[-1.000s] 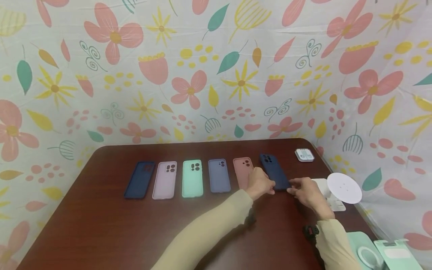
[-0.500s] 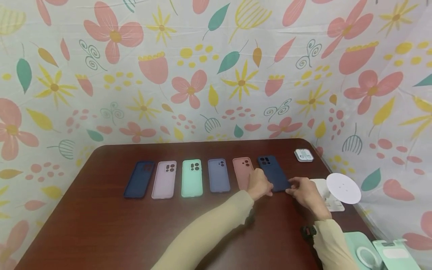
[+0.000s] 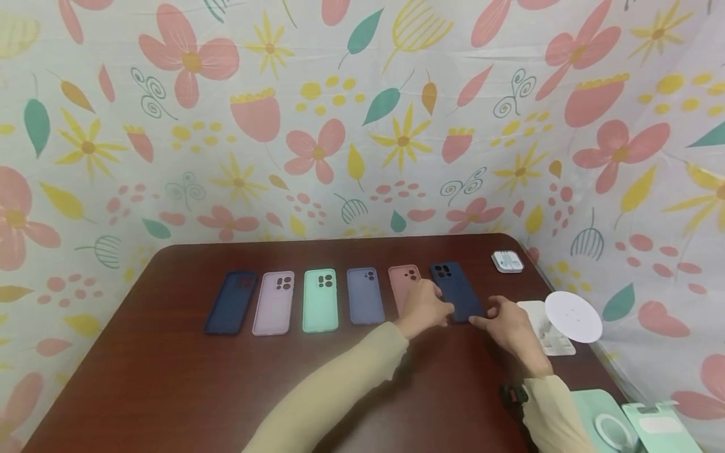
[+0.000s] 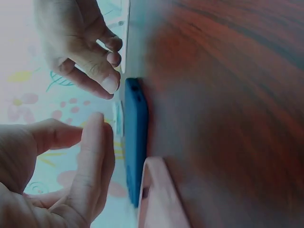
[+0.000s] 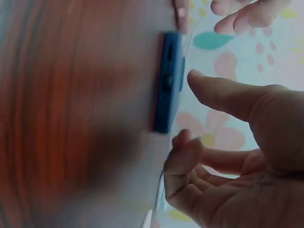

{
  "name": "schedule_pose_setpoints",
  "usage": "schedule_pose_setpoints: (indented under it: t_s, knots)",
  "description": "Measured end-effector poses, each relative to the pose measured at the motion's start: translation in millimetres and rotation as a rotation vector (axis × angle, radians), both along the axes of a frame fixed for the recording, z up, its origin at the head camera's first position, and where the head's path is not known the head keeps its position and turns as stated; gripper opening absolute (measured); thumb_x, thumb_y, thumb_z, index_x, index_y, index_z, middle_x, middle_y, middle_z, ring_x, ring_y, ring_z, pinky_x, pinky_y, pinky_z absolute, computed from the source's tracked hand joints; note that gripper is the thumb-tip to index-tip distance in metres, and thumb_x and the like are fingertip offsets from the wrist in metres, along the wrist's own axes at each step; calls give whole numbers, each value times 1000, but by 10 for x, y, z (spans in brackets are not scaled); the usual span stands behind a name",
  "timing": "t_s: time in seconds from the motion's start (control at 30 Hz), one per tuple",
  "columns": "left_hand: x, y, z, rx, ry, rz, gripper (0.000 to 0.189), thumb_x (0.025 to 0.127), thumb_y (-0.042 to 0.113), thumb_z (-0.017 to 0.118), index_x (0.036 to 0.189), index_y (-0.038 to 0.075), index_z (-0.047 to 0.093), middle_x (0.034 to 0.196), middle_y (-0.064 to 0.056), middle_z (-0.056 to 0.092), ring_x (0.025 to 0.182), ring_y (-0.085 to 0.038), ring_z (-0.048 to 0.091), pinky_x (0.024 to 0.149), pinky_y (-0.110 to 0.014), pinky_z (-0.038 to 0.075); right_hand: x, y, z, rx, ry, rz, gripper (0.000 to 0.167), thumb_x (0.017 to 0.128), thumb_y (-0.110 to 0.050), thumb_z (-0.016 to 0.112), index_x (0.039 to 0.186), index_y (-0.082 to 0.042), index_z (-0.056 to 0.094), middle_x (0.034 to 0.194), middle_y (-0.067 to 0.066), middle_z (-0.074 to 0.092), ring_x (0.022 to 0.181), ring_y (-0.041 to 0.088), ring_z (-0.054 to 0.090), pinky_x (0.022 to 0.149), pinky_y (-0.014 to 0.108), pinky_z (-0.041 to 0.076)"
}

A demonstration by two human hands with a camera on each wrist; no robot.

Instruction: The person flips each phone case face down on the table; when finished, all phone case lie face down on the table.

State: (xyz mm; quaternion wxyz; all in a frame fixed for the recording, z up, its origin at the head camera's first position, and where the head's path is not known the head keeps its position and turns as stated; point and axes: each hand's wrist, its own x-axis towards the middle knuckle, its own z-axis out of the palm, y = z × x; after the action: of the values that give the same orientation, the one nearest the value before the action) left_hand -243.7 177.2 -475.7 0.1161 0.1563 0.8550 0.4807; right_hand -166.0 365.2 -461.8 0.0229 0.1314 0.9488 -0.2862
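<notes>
A dark blue phone case [image 3: 460, 290] with a camera cutout lies slightly turned at the right end of a row of phone cases. My left hand [image 3: 423, 307] hovers over the pink phone case [image 3: 399, 282], hiding its lower part. Its fingers extend loosely and hold nothing. My right hand [image 3: 506, 322] is beside the dark blue case's near right corner, thumb and fingers spread apart. In the right wrist view, a gap shows between the thumb and that case [image 5: 168, 85]. The left wrist view also shows the case [image 4: 137, 128] lying flat, apart from both hands.
Leftward lie periwinkle [image 3: 365, 301], mint [image 3: 320, 308], lilac [image 3: 274, 309] and navy [image 3: 229, 308] phone cases. A boxed earphone set [image 3: 507, 261] sits at the back right. A white stand with a round disc [image 3: 573, 316] and mint-green holders [image 3: 606, 418] line the right edge.
The dark blue case has shifted slightly left and nearer. Both hands have drawn away from its near end, the right thumb and fingers spreading.
</notes>
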Motion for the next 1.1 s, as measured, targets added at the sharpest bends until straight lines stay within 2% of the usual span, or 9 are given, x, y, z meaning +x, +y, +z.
schedule_pose_setpoints:
  t_s: [0.1,0.17,0.3,0.4,0.47,0.57,0.7,0.9,1.1]
  knots:
    - [45,-133,90,-21,-1,-26,39,92,14,84,126,-1,74,56,1,71,46,-7,69,89,-25,65,3,-104,9,-15,35,1,77,97,-31,81,150,15,49,116,28,71,103,39,70,91,54,57]
    - [138,-251,258,-56,9,-36,40,94,13,83,128,-4,73,59,-4,73,49,-9,71,92,-30,65,-3,-186,21,-24,54,11,75,97,-31,81,150,13,50,113,24,72,99,34,70,89,51,57]
    - [148,-393,379,-144,55,-30,15,95,16,80,98,1,82,55,0,71,51,-8,68,78,-28,63,-22,-337,30,-40,101,51,70,96,-29,82,146,12,55,108,20,75,93,27,72,88,49,58]
    - [84,-459,385,-175,102,-5,21,87,19,84,72,8,75,58,1,70,57,-12,64,61,-28,52,-39,-424,28,-56,124,71,67,95,-27,83,144,11,57,105,19,76,90,25,73,85,45,58]
    - [-25,-469,258,-189,149,10,23,79,23,89,72,11,70,62,1,66,61,-14,58,58,-31,47,-45,-475,22,-63,129,83,67,95,-27,84,144,11,58,104,18,76,88,23,72,83,43,58]
    - [-261,-457,-86,-236,221,13,35,73,34,92,73,13,65,65,2,61,63,-15,56,56,-33,47,-58,-539,2,-77,134,99,67,95,-27,84,145,10,58,102,16,77,86,20,72,83,40,58]
    - [-512,-482,-477,-332,260,-6,35,78,38,90,67,17,64,59,4,64,60,-14,65,57,-26,53,-87,-610,-10,-88,140,123,69,95,-28,84,146,10,57,101,14,77,85,19,72,83,40,59]
    - [-541,-593,-547,-427,217,-63,25,85,33,85,68,18,73,49,10,65,59,-11,69,70,-22,62,-134,-722,-16,-85,115,143,70,94,-28,84,147,9,57,100,13,77,87,21,71,83,42,59]
    - [-439,-634,-467,-360,125,-83,36,84,44,92,73,15,73,57,3,70,54,-12,68,67,-23,61,-180,-788,-45,-79,66,151,71,92,-22,83,147,12,55,98,14,76,88,24,71,84,45,60]
